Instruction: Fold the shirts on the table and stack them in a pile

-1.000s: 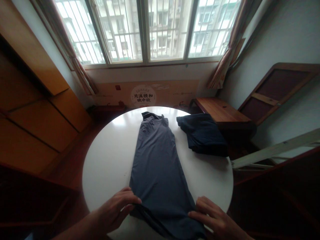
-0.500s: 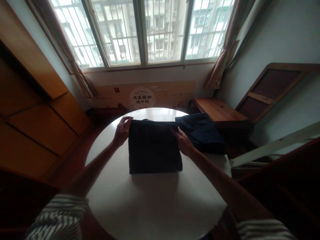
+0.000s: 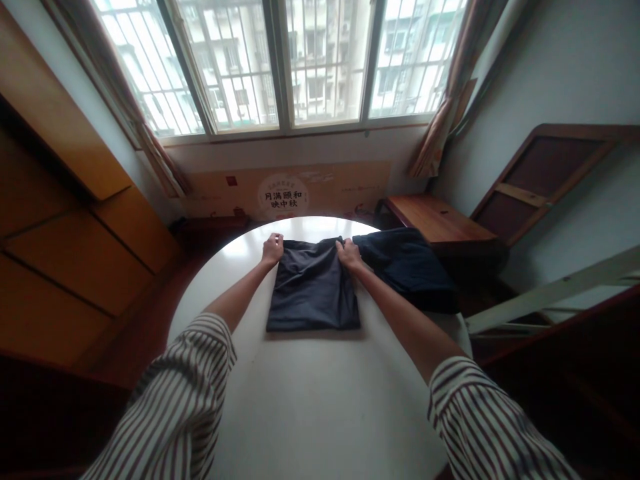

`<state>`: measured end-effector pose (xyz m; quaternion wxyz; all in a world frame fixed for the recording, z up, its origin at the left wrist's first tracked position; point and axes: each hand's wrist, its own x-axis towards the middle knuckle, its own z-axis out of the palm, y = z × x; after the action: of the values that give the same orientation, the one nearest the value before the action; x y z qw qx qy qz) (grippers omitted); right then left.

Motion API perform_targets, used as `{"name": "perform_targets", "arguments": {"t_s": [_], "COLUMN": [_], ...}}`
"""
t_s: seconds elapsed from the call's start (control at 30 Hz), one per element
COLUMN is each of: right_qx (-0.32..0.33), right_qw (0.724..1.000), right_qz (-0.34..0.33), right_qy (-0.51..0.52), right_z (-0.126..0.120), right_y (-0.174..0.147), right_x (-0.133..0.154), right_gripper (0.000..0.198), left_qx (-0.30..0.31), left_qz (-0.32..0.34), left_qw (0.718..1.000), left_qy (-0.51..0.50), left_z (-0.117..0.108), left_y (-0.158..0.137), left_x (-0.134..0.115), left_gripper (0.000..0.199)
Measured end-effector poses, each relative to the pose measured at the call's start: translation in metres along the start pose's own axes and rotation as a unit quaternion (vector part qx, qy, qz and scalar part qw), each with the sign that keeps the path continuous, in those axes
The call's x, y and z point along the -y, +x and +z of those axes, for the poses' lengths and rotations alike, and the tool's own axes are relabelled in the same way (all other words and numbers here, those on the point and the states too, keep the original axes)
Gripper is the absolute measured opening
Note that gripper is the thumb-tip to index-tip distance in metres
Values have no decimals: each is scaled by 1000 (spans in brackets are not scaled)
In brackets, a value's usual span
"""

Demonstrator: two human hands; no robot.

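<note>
A dark, folded garment (image 3: pixel 314 293) lies on the round white table (image 3: pixel 320 407), wrinkled near its far edge. Its exact kind does not show. My left hand (image 3: pixel 273 249) grips its far left corner, fingers closed on the cloth. At the far right corner my right hand (image 3: pixel 350 253) pinches the fabric between thumb and fingers. Just to the right of that hand rests a stack of folded dark navy clothing (image 3: pixel 410 267), close beside the garment.
Beyond the table stand a low wooden bench (image 3: pixel 435 219) and a barred window (image 3: pixel 325 63). Orange-brown cabinets (image 3: pixel 55 260) line the left. A pale slanted bar (image 3: pixel 550 293) and a framed wooden panel (image 3: pixel 545 173) are on the right.
The folded garment, held up at its far corners before, has come down flat onto the table. Both my hands reach further forward, and the left has moved right, closer to the other hand.
</note>
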<state>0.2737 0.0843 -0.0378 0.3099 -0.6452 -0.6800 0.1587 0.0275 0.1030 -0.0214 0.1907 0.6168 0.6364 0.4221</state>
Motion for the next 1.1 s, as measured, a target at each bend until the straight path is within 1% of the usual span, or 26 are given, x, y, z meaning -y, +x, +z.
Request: {"name": "perform_targets", "arguments": {"t_s": [0.03,0.07,0.1,0.13,0.2,0.23,0.27,0.3,0.37,0.47,0.57,0.63,0.73,0.8,0.87,0.93,0.97,1.03,1.1], "right_qx": [1,5,17,34,83,106,123,133,141,156,170,178,178,164,142,115,105,111,145], "right_qw": [1000,999,998,994,983,978,973,972,972,971,966,963,960,961,963,965,966,961,941], "right_qz": [-11,-29,-57,-90,-149,-168,-175,-174,-154,-112,-74,-41,6,16,13,-9,-40,-140,-243], "right_qy": [-14,-25,-36,-45,-61,-70,-81,-92,-111,-146,-182,-200,-216,-222,-229,-235,-232,-212,-186], "right_z": [0,2,4,7,15,19,23,26,30,32,30,27,23,21,19,20,20,22,22], "right_y": [-2,-6,-12,-18,-32,-37,-41,-44,-45,-44,-42,-37,-24,-14,-11,-18,-27,-54,-88], "right_x": [3,6,8,10,11,10,8,6,0,-5,-6,-4,2,8,17,26,30,31,24], "right_gripper": [38,40,41,42,44,45,48,51,60,70,74,74,68,64,62,60,60,61,63], "left_qx": [-9,-5,11,41,121,154,177,192,209,234,251,261,266,271,280,287,288,288,288], "left_qz": [17,47,89,142,252,288,304,306,287,252,207,180,165,154,139,131,130,131,131], "left_qw": [1000,998,995,986,949,928,913,903,892,881,875,872,873,876,879,880,879,879,880], "left_qy": [13,30,53,80,145,177,205,232,280,325,358,372,374,367,359,356,356,356,356], "left_z": [1,3,5,9,17,21,25,28,32,35,37,40,43,44,44,43,42,41,41], "left_y": [-6,-14,-25,-37,-62,-71,-76,-78,-72,-47,-24,-17,-15,-15,-14,-10,-8,-5,-3], "left_x": [-2,-5,-6,-7,-4,-1,3,6,11,10,6,5,7,8,9,9,9,9,10], "left_gripper": [21,22,24,26,33,37,40,44,49,50,52,54,56,57,57,56,55,54,54]}}
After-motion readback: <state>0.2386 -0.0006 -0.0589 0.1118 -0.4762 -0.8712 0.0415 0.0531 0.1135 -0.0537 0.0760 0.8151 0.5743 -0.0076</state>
